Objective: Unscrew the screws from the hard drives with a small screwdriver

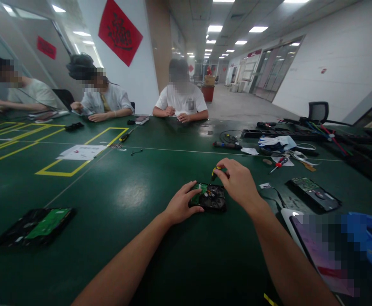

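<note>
A black hard drive with a green circuit board (216,197) lies flat on the green table in front of me. My left hand (184,204) grips its left end, fingers over the far edge and thumb along the near edge. My right hand (238,178) is closed on a small screwdriver (215,173) with a yellow and black handle, held above the drive's far right part. Its tip is too small to make out, so I cannot tell whether it touches the drive.
Another hard drive (34,227) lies at left, and a third (315,194) at right beside a tablet-like device (324,259). Farther back are a red screwdriver (279,164), gloves (276,143), a power screwdriver (227,145) and a paper sheet (81,152). Several people sit across the table.
</note>
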`<state>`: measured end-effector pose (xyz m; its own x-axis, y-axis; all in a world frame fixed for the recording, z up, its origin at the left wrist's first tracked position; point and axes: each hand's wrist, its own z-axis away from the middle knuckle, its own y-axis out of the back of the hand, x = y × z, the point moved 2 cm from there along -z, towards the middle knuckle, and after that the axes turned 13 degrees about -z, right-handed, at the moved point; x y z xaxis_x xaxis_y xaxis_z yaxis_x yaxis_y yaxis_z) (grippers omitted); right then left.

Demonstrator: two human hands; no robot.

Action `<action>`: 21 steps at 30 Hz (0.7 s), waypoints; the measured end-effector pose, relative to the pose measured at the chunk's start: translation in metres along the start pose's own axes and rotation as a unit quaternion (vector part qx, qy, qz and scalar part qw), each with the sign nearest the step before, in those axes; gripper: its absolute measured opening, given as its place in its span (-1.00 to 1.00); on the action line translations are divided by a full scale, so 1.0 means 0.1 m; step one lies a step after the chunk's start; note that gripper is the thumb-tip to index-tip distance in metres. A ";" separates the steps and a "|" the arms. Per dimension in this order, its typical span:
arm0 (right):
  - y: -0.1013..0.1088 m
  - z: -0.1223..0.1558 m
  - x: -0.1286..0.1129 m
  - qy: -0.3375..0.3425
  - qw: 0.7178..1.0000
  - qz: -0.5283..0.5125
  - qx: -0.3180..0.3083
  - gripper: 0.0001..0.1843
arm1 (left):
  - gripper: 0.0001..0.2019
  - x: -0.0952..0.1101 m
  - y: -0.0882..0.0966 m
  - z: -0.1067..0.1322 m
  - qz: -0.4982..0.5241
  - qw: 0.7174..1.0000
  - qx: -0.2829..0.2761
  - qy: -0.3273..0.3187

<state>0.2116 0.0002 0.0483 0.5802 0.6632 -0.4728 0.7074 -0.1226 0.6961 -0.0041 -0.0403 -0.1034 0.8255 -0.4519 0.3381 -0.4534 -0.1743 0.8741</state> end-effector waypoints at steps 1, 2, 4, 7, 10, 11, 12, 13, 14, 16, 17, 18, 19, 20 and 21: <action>0.01 0.00 0.00 0.001 1.000 0.007 0.001 -0.92 | -0.29 0.00 0.00 0.00 -0.004 1.000 0.003 -0.002; 0.01 0.00 0.00 0.002 1.000 0.011 0.002 -0.91 | -0.29 0.00 0.00 0.00 -0.010 1.000 0.006 -0.005; 0.02 0.00 0.00 0.002 1.000 0.008 0.003 -0.90 | -0.30 0.01 0.01 0.00 -0.026 1.000 0.014 -0.011; 0.02 -0.01 0.02 0.004 1.000 -0.015 -0.002 -0.91 | -0.31 0.03 0.02 0.00 -0.047 0.998 0.025 -0.015; 0.02 -0.01 0.02 0.006 1.000 -0.027 -0.014 -0.91 | -0.32 0.06 0.03 0.00 -0.066 0.997 0.034 -0.019; 0.02 -0.01 0.02 0.008 0.999 -0.028 -0.017 -0.90 | -0.33 0.06 0.03 0.00 -0.072 0.997 0.035 -0.021; 0.02 -0.01 0.02 0.011 0.999 -0.030 -0.020 -0.88 | -0.33 0.07 0.03 0.00 -0.077 0.996 0.036 -0.023; 0.02 -0.01 0.02 0.015 0.999 -0.031 -0.022 -0.86 | -0.34 0.07 0.02 0.01 -0.080 0.996 0.036 -0.024; 0.02 -0.01 0.02 0.017 0.999 -0.033 -0.023 -0.85 | -0.34 0.08 0.02 0.01 -0.084 0.996 0.036 -0.024; 0.01 -0.01 0.02 0.019 0.999 -0.034 -0.022 -0.84 | -0.35 0.09 0.02 0.01 -0.092 0.995 0.035 -0.025; 0.01 -0.01 0.02 0.019 0.999 -0.032 -0.021 -0.85 | -0.36 0.10 0.02 0.01 -0.097 0.994 0.035 -0.026; 0.01 -0.01 0.03 0.018 0.999 -0.029 -0.020 -0.86 | -0.37 0.11 0.02 0.01 -0.101 0.994 0.035 -0.029; 0.00 -0.01 0.03 0.018 0.999 -0.026 -0.018 -0.87 | -0.38 0.12 0.03 0.01 -0.105 0.993 0.035 -0.032; 0.00 -0.01 0.03 0.017 0.999 -0.024 -0.015 -0.88 | -0.39 0.14 0.04 0.01 -0.107 0.993 0.035 -0.036; -0.01 -0.02 0.03 0.017 0.999 -0.024 -0.014 -0.89 | -0.40 0.16 0.05 0.01 -0.109 0.993 0.034 -0.039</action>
<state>0.2124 0.0035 0.0473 0.5310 0.6932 -0.4874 0.7224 -0.0696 0.6880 0.0066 -0.0489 -0.0944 0.8791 -0.4632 0.1121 -0.2903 -0.3340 0.8967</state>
